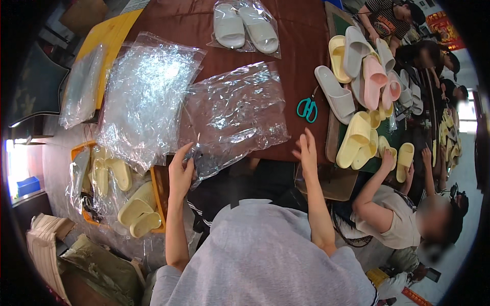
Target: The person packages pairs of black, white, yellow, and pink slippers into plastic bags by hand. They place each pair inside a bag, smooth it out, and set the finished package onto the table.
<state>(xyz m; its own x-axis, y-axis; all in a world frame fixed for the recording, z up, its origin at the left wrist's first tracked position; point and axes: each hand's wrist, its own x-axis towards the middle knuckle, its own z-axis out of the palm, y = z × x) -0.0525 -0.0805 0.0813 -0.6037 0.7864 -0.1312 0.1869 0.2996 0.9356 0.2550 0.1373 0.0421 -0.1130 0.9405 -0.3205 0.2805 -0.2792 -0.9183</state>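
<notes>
My left hand (pixel 180 172) pinches the near left corner of a clear plastic bag (pixel 242 112), which lies flat and wrinkled over the brown-covered table. My right hand (pixel 307 151) is empty, its fingers apart, just off the table's near edge and right of the bag. Left of that bag sits a thick stack of similar clear bags (pixel 145 92). Teal-handled scissors (pixel 307 109) rest on the table beyond my right hand. At the far side, a pair of pale grey slippers (pixel 229 28) lies inside a clear bag.
Yellow, grey and pink slippers (pixel 375 76) are heaped on the adjoining table at right. A co-worker (pixel 393 217) there handles yellow slippers; others work farther back. An orange crate (pixel 161 201) with yellow slippers and plastic bags stands at lower left. A yellow board (pixel 109 38) lies far left.
</notes>
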